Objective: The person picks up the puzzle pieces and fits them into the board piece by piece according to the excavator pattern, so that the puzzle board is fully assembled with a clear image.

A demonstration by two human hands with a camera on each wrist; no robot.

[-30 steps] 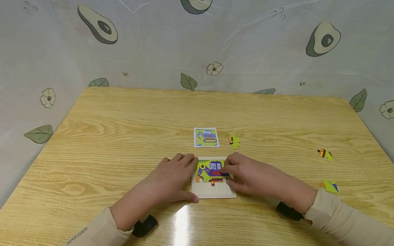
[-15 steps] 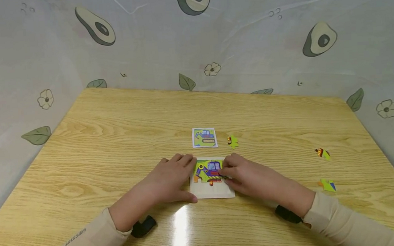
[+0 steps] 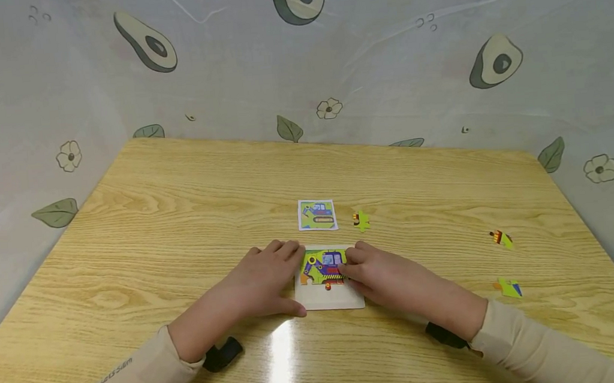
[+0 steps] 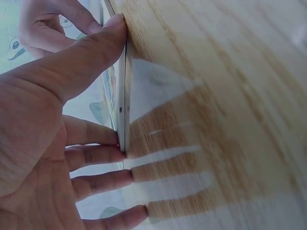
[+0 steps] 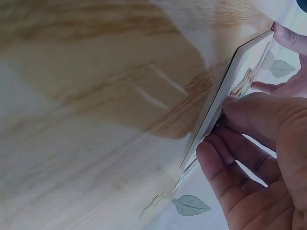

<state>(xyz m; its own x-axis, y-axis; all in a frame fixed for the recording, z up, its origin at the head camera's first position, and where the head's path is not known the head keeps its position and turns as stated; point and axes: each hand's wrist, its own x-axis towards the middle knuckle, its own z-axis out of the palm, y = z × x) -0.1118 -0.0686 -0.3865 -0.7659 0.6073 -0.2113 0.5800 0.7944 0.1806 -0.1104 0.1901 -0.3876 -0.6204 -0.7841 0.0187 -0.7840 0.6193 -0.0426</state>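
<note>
A pale, square puzzle board lies on the table, its upper part covered by joined puzzle pieces with a digger picture. Along the board's left side rests my left hand; in the left wrist view its thumb touches the near corner and its nearly straight fingers meet the far part of the edge and the table. At the right edge of the picture, my right hand pinches a puzzle piece between thumb and bent fingers, mostly hidden behind them. The lower part of the board is bare.
A small picture card of the digger lies behind the board. Right of it is a loose green puzzle piece. Two more, a red-green piece and a green-blue piece, lie far right. A printed avocado cloth hangs behind the table.
My right hand's fingers have shifted slightly at the right edge of the board. My left hand stays in place, and the whole head view has drifted a little.
</note>
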